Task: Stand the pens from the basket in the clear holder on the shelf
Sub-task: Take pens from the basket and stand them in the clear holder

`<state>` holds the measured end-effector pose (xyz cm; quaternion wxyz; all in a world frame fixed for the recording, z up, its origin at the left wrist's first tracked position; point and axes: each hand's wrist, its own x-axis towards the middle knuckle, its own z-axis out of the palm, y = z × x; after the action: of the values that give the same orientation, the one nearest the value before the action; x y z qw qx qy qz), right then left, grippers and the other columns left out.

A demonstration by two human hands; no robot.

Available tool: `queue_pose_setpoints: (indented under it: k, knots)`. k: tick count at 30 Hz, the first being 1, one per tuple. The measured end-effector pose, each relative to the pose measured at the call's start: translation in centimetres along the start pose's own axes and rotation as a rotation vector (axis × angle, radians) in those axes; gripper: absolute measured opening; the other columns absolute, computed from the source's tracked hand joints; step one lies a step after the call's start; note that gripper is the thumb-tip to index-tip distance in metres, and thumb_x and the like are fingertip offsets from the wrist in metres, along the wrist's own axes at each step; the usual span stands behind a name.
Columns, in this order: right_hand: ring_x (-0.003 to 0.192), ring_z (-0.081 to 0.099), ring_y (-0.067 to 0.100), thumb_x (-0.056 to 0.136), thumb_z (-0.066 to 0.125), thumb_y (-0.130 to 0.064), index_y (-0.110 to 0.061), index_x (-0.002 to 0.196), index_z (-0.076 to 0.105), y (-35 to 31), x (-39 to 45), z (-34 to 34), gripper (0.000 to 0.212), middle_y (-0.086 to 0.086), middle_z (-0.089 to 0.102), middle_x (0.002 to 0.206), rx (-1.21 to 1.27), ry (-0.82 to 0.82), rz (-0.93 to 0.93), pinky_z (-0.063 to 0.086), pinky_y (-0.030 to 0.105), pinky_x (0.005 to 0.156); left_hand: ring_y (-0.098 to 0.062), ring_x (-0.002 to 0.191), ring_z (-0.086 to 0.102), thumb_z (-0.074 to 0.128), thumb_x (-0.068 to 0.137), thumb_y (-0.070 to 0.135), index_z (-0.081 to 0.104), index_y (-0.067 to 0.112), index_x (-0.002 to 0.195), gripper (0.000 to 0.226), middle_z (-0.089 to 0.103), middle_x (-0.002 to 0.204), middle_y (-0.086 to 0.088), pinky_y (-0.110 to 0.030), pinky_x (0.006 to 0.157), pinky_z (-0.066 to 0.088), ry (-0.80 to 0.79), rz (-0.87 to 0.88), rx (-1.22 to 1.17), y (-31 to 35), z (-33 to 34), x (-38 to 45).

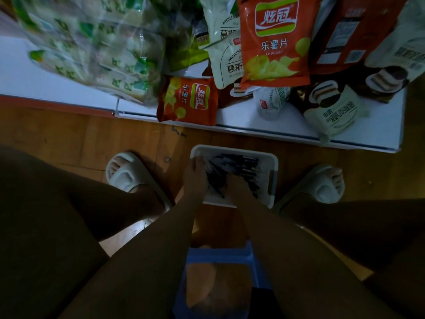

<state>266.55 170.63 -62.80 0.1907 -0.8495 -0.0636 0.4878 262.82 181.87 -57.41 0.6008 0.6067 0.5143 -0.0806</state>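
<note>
Both hands among pens (basket)

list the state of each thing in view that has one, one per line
white basket: on the wooden floor between the feet, holding pens
pens: lying in a heap in the basket, none standing
left hand: in the basket, fingers curled on pens
right hand: in the basket among the pens, grip unclear
small orange chip bag: lying flat, overhanging the shelf edge

Dark pens lie heaped in a white basket on the floor.
</note>
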Motion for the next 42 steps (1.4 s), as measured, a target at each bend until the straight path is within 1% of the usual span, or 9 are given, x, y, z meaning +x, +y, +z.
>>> queue_pose_setpoints:
  k: [4,9,14,19,23,26,32,36,42]
  knots:
    - [0.107,0.057,0.031,0.099,0.047,-0.008,0.001,0.126,0.054,-0.1,-0.9,-0.6,0.029,0.021,0.059,0.122,0.002,-0.008,-0.025,0.044,0.038,0.096,0.0,0.077,0.051,0.035,0.104,0.032,0.055,0.018,0.106,0.024,0.057,0.088,0.008,-0.016,0.061,0.036,0.024,0.059,-0.014,0.5,-0.1,-0.7]
    - [0.065,0.042,0.013,0.1,0.047,-0.019,-0.015,0.087,0.053,-0.4,-2.2,-2.4,0.015,0.008,0.053,0.079,-0.065,-0.071,-0.027,0.043,0.029,0.071,-0.012,0.087,0.057,0.037,0.104,0.029,0.056,0.018,0.106,0.021,0.063,0.101,-0.005,-0.011,0.061,0.037,0.068,0.186,0.024,2.1,-0.6,-2.2]
    - [0.071,0.055,0.024,0.103,0.042,-0.037,-0.005,0.097,0.059,-1.3,-5.5,-5.4,0.037,0.016,0.061,0.086,0.046,-0.006,-0.066,0.043,0.031,0.057,-0.005,0.078,0.051,0.033,0.105,0.032,0.056,0.018,0.102,0.027,0.056,0.089,0.007,-0.004,0.057,0.034,0.029,0.286,0.058,3.8,-1.3,-4.5]
    - [0.096,0.062,0.035,0.102,0.045,-0.031,-0.004,0.114,0.062,-2.9,-9.1,-8.3,0.034,0.019,0.066,0.104,0.006,0.081,-0.133,0.049,0.039,0.081,-0.005,0.085,0.05,0.032,0.105,0.036,0.055,0.027,0.102,0.025,0.054,0.092,0.008,-0.029,0.082,0.038,-0.03,0.383,0.026,6.2,-2.4,-6.5]
    - [0.099,0.06,0.032,0.099,0.044,-0.019,-0.017,0.117,0.055,-4.2,-12.4,-10.6,0.021,0.008,0.059,0.103,0.123,0.19,-0.221,0.05,0.04,0.086,-0.016,0.104,0.049,0.036,0.104,0.035,0.052,0.015,0.128,0.034,0.055,0.103,0.006,-0.03,0.09,0.036,-0.061,0.478,-0.022,9.5,-3.8,-9.2]
    - [0.088,0.062,0.028,0.103,0.036,-0.029,-0.017,0.115,0.046,-5.4,-15.2,-12.2,0.02,0.012,0.061,0.103,0.244,0.22,-0.226,0.054,0.048,0.084,-0.015,0.107,0.051,0.036,0.104,0.039,0.052,0.019,0.131,0.038,0.054,0.11,0.006,-0.027,0.086,0.035,-0.028,0.63,0.145,12.2,-5.4,-10.9]
    - [0.048,0.048,0.015,0.105,0.037,-0.039,-0.018,0.096,0.051,-9.6,-21.6,-16.2,0.026,0.005,0.054,0.068,0.434,0.37,-0.452,0.042,0.026,0.047,-0.02,0.11,0.056,0.038,0.102,0.041,0.054,0.022,0.13,0.038,0.061,0.124,-0.003,-0.027,0.081,0.039,-0.003,0.861,0.247,17.6,-7.8,-14.3]
    - [0.056,0.052,0.016,0.104,0.042,-0.028,-0.015,0.084,0.054,-13.0,-25.2,-18.9,0.027,0.002,0.056,0.069,0.329,0.532,-0.637,0.046,0.032,0.054,-0.018,0.104,0.059,0.038,0.102,0.041,0.056,0.021,0.129,0.038,0.064,0.118,-0.003,-0.028,0.079,0.042,0.049,1.03,0.257,21.5,-9.5,-17.0]
    - [0.059,0.053,0.016,0.103,0.043,-0.027,-0.015,0.105,0.045,-18.8,-31.8,-24.5,0.013,0.0,0.057,0.066,0.229,0.768,-0.844,0.043,0.035,0.061,-0.017,0.095,0.064,0.04,0.099,0.046,0.06,0.027,0.12,0.035,0.068,0.109,0.002,-0.034,0.081,0.053,0.135,1.252,0.202,28.9,-11.9,-21.9]
